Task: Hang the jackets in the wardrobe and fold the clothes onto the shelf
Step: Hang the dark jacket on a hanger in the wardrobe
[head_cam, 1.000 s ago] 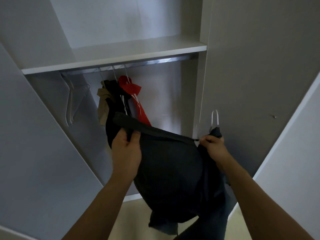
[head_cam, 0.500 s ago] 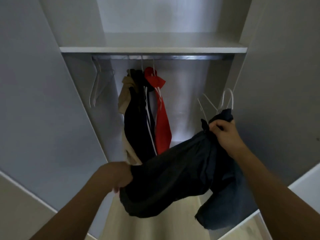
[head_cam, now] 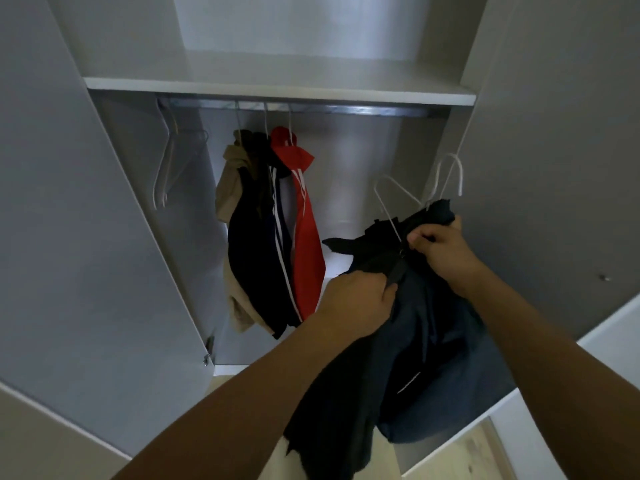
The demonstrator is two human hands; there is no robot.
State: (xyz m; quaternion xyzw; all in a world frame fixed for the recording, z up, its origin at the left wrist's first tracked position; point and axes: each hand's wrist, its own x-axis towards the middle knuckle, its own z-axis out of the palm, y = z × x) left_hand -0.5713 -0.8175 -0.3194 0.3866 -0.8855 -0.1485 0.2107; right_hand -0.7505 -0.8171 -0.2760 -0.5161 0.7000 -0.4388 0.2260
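I see dark jacket (head_cam: 408, 327) held in front of open wardrobe (head_cam: 104, 237), below rail (head_cam: 311, 109), right of hung clothes. Left hand (head_cam: 356, 306) grips jacket front edge, fingers curled into cloth. Right hand (head_cam: 440, 249) pinches collar at base of white wire hanger (head_cam: 446, 178); hook free, not on rail. Hanger's lower part buried in cloth. Under rail: tan, navy striped, red jackets (head_cam: 273, 233) bunched, overlapping. Bare hanger (head_cam: 166, 168) hangs left of them. I can't read jacket's lower hem; dark, cut off by forearm.
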